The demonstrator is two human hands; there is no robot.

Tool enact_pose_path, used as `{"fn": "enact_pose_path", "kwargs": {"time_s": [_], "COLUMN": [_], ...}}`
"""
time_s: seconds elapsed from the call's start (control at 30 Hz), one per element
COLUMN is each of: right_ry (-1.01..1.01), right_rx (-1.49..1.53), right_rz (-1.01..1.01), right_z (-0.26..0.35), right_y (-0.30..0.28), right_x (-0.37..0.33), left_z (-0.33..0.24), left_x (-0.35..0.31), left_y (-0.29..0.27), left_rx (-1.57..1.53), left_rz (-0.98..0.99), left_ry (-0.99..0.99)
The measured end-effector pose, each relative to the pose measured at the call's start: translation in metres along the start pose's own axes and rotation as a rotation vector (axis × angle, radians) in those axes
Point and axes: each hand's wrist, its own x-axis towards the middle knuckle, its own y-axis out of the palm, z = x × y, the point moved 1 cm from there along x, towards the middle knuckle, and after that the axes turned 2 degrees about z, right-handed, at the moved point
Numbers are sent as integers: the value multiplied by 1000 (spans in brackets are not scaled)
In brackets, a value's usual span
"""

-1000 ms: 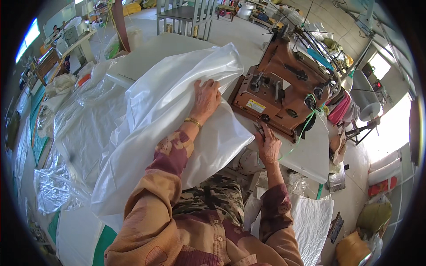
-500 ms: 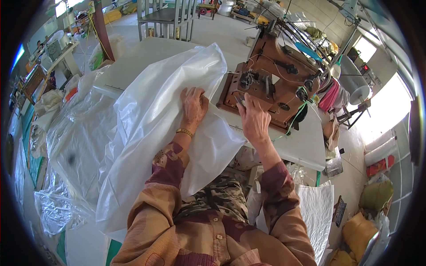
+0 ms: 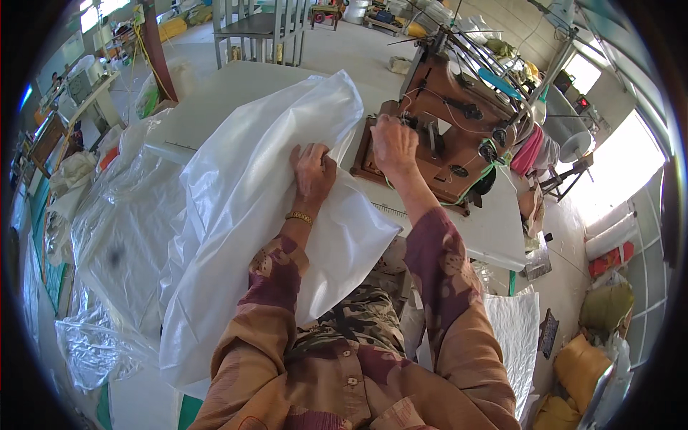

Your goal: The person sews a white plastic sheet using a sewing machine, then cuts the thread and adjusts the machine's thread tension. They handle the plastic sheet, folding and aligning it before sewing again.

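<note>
A glossy, translucent white plastic sheet (image 3: 244, 165) lies in loose folds over the table and hangs toward my lap. My left hand (image 3: 313, 172) rests on it with curled fingers, closed on a fold. My right hand (image 3: 395, 147) is at the near left side of a brown sewing machine (image 3: 459, 118), beside its needle area. Its fingers are bent together, and whatever they hold is hidden behind the hand. White thread runs across the machine, and a green cord (image 3: 479, 183) loops around its near end.
The pale worktable (image 3: 480, 233) carries the machine. A grey chair (image 3: 251, 29) stands beyond it. More clear plastic sheeting (image 3: 122, 229) is heaped at the left. A white sheet (image 3: 512, 344) hangs at the lower right, near yellow sacks (image 3: 580, 365) on the floor.
My right hand has moved up and left, closer to the machine's needle area; a small dark metal tool seen at its fingers before is now hidden. My left hand stays on the sheet.
</note>
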Motion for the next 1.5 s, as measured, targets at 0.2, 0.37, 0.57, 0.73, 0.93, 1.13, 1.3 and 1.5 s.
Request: {"fn": "enact_pose_path", "kwargs": {"time_s": [0.2,0.37,0.57,0.73,0.93,1.13,1.3,1.5], "right_ry": [-170,-45,46,-42,95,242,213,418], "right_rx": [44,192,128,142,651,1378,1643,1855], "right_rz": [-149,7,-18,-225,-104,25,91,202], "right_z": [-1,-23,-91,-71,-21,24,41,40], "right_y": [12,-12,-2,-24,-44,-47,-46,-68], "right_x": [-29,-113,-171,-164,-161,-154,-156,-168], "left_z": [7,8,8,21,-43,-106,-111,-97], "left_x": [-1,-1,-2,-4,-48,-107,-153,-199], "left_y": [-3,-3,0,-17,-63,-122,-156,-196], "left_rx": [23,84,121,-42,-40,58,103,256], "left_rz": [21,20,100,130,76,212,297,487], "left_ry": [-3,4,-88,-285,27,130,135,180]}}
